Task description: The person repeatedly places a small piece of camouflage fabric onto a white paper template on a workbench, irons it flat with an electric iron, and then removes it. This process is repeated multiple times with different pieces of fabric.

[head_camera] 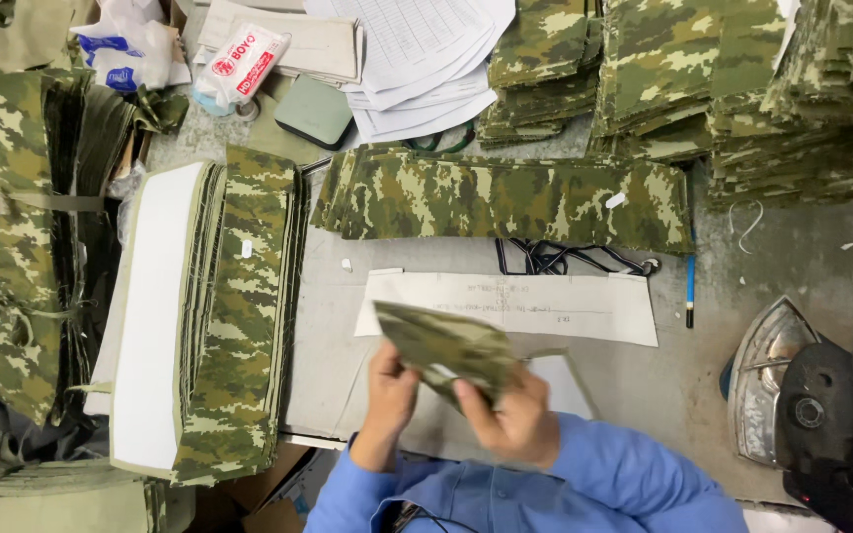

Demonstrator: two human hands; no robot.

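Both forearms, in blue sleeves, come up from the lower edge of the view and meet over the tabletop (821, 257), elbows out and wrists bent inward. The left hand (390, 393) is raised with its back to the camera, fingers (384, 357) curled closed around the near left edge of a camouflage fabric piece (446, 345). The right hand (511, 419) sits slightly lower, its fingers (476, 415) folded shut on the lower right part of the same piece, thumb pressed against the cloth. The piece is held between the two hands, lifted clear of the tabletop and tilted, its upper corner standing just above the left fingers.

Just beyond the fingers lies a long pale paper pattern (505, 306), and beyond that a long stack of camouflage strips (505, 197), with black cord (555, 259) between the two. Well to the left of the left fingers stands a thick bundle of camouflage cloth with a white face (199, 316). To the right of the right fingers, a blue pen (690, 291) lies on the tabletop, and farther right rests an iron (772, 385). Far beyond the fingers lie sheets of paper (426, 59) and further piles of camouflage pieces (723, 89).
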